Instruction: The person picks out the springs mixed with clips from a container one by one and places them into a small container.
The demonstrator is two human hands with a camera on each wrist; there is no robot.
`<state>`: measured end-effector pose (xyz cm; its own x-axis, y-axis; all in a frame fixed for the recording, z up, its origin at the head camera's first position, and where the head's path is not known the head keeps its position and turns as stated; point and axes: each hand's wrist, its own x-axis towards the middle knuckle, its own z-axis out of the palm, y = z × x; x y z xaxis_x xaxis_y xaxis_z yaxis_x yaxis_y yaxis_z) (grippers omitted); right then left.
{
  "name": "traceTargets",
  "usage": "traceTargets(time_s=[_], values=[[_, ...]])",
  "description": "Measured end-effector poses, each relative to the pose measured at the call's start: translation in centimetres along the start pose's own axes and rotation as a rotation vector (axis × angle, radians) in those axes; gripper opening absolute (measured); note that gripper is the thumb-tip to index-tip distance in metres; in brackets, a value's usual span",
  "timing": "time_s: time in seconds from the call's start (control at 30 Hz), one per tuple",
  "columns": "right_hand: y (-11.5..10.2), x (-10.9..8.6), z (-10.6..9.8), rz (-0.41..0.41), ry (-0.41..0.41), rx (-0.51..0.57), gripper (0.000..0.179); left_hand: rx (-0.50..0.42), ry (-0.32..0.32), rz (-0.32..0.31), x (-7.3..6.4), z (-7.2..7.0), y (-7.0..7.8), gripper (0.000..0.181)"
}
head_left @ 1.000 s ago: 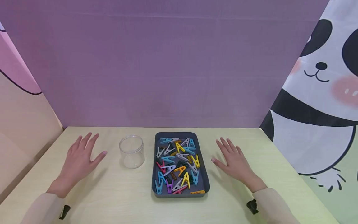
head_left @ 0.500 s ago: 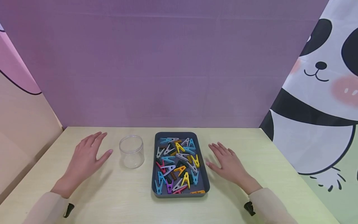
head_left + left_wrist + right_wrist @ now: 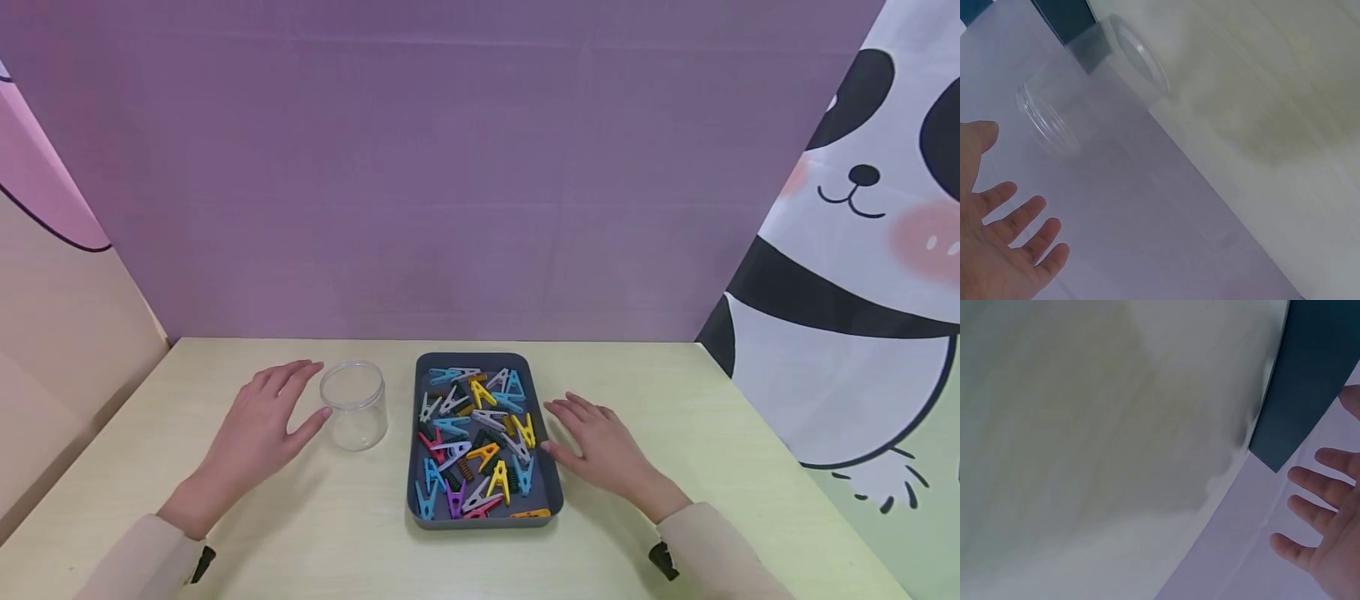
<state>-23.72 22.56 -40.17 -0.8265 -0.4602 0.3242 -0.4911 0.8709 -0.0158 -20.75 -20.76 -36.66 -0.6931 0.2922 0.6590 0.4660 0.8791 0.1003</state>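
Note:
A clear, round plastic jar stands upright on the table without a lid. Just left of it, my left hand hovers with spread fingers, the thumb close to the jar's side; in the left wrist view a gap shows between the hand and the jar. A dark grey tray lies right of the jar, holding many small spring clips in blue, yellow, grey, red, orange and purple. My right hand is at the tray's right edge, fingers loosely extended, holding nothing. The right wrist view shows the tray's side near those fingers.
A pale wooden table bears everything. Behind it rises a purple backdrop. A panda-printed sheet hangs at the right, and a beige wall borders the left.
My left hand has moved right, towards the jar. My right hand has moved left, up to the tray's edge. The jar, tray and clips have stayed in place.

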Motion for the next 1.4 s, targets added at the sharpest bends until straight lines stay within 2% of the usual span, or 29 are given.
traceTargets(time_s=[0.17, 0.37, 0.47, 0.73, 1.13, 1.4], values=[[-0.5, 0.1, 0.1, -0.015, -0.001, -0.005, 0.052, 0.0, -0.018, 0.036, 0.1, 0.5, 0.9, 0.055], [-0.9, 0.3, 0.3, -0.011, -0.012, -0.011, 0.048, -0.005, -0.033, 0.112, 0.3, 1.0, 2.1, 0.056], [-1.0, 0.3, 0.5, -0.018, -0.009, -0.016, 0.046, -0.007, -0.062, 0.132, 0.4, 1.4, 2.7, 0.056], [-1.1, 0.3, 0.6, -0.051, -0.036, -0.007, 0.042, -0.01, -0.166, 0.135, 0.5, 2.4, 4.6, 0.053], [-1.3, 0.6, 0.6, -0.008, -0.097, 0.023, 0.045, -0.014, -0.137, 0.245, 0.7, 4.0, 6.2, 0.046], [-1.4, 0.6, 0.4, -0.008, -0.088, 0.031, 0.044, -0.02, -0.17, 0.29, 0.9, 4.7, 7.2, 0.043]])
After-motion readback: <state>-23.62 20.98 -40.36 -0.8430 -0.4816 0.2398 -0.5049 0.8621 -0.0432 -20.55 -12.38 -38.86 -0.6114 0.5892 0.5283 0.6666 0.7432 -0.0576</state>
